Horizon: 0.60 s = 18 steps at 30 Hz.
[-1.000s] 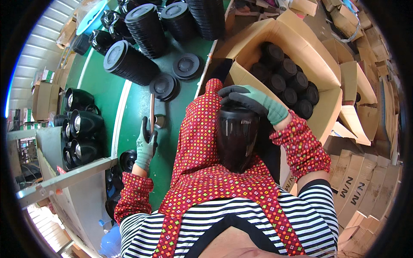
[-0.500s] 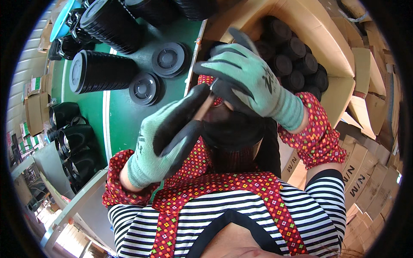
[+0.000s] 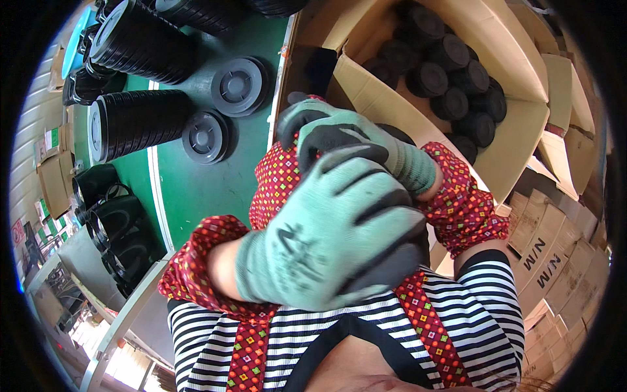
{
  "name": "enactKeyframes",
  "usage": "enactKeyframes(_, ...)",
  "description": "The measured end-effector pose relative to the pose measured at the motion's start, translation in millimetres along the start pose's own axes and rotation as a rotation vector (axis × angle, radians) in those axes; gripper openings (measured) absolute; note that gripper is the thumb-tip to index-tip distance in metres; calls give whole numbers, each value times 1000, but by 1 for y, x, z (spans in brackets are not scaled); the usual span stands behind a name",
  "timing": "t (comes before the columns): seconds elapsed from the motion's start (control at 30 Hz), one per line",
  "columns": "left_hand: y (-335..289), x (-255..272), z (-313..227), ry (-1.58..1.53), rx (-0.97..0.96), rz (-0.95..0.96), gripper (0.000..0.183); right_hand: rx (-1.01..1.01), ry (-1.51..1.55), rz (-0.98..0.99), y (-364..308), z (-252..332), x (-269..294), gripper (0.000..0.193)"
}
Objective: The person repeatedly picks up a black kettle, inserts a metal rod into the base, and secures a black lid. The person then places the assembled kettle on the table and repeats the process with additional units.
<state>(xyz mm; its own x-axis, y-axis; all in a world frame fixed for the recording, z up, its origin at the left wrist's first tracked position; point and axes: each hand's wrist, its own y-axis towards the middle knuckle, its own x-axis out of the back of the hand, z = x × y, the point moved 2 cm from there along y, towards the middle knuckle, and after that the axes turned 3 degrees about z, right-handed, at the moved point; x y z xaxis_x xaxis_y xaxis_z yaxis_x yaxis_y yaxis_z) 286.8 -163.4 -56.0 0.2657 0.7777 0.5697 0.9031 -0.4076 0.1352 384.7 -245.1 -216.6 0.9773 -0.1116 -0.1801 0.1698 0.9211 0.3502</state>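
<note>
Held the curled left hand [image 3: 333, 228] overlapping the right hand [image 3: 356, 130] mid-frame; could not tell either grasp. Saw a dark rounded object [image 3: 400, 134] partly hidden behind the latter, black discs [image 3: 238, 87] upper left on the bench [image 3: 215, 189].

- We see the left hand [image 3: 333, 242], gloved, partly hiding the right hand [image 3: 359, 127].
- Black discs [image 3: 239, 87] lie on the green table [image 3: 196, 196].
- One carton [image 3: 506, 49] contains dark cylinders [image 3: 450, 104].

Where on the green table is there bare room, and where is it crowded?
Widest bare patch: below the nearer disc pile, between the white line and the red apron. A narrower strip lies between that line and the black containers. Tall disc stacks crowd the far end.
</note>
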Motion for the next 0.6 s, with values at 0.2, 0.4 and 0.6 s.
enactKeyframes(0.2,0,-26,-4,-173,-3,-20,48,52,-99,-14,-19,-2,-2,30)
enactKeyframes(0.4,-47,-9,40,-639,-372,-118,35,-151,-741,101,-15,76,0,44)
enactKeyframes(0.6,-51,40,21,-324,0,-21,64,-220,-795,222,-11,93,10,64)
